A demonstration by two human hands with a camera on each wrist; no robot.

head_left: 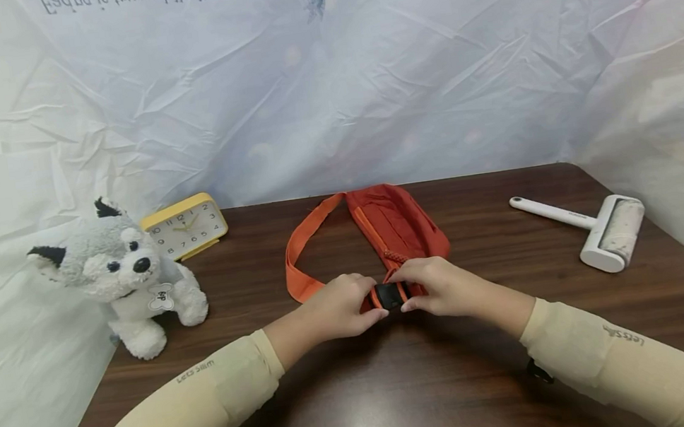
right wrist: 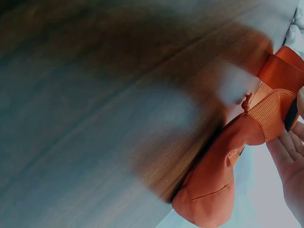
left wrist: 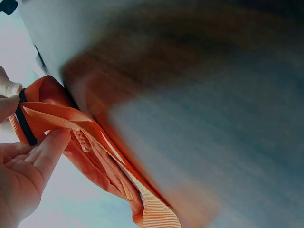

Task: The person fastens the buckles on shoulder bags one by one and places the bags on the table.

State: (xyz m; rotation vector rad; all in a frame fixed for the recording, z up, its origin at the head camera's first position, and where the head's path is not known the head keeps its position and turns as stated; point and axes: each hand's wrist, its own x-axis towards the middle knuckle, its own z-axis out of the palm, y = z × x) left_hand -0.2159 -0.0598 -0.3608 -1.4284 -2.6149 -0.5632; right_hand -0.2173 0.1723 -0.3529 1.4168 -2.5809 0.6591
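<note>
A red-orange sling bag (head_left: 395, 220) lies on the table, its orange strap (head_left: 300, 255) looped out to the left. At the bag's near end, a black buckle (head_left: 390, 296) sits between both hands. My left hand (head_left: 342, 306) pinches the buckle's left end, thumb on the near side. My right hand (head_left: 444, 288) pinches its right end in the same way. The buckle's two ends meet in the middle. In the left wrist view, the strap's webbing (left wrist: 61, 111) runs from the dark buckle edge. A braided zipper pull (right wrist: 247, 102) hangs beside the webbing in the right wrist view.
On the left sits a grey and white plush dog (head_left: 132, 275), with a yellow alarm clock (head_left: 186, 225) behind it. A white lint roller (head_left: 607, 231) lies at the right. White printed sheeting (head_left: 366, 96) hangs behind the brown table (head_left: 364, 396) and along its sides.
</note>
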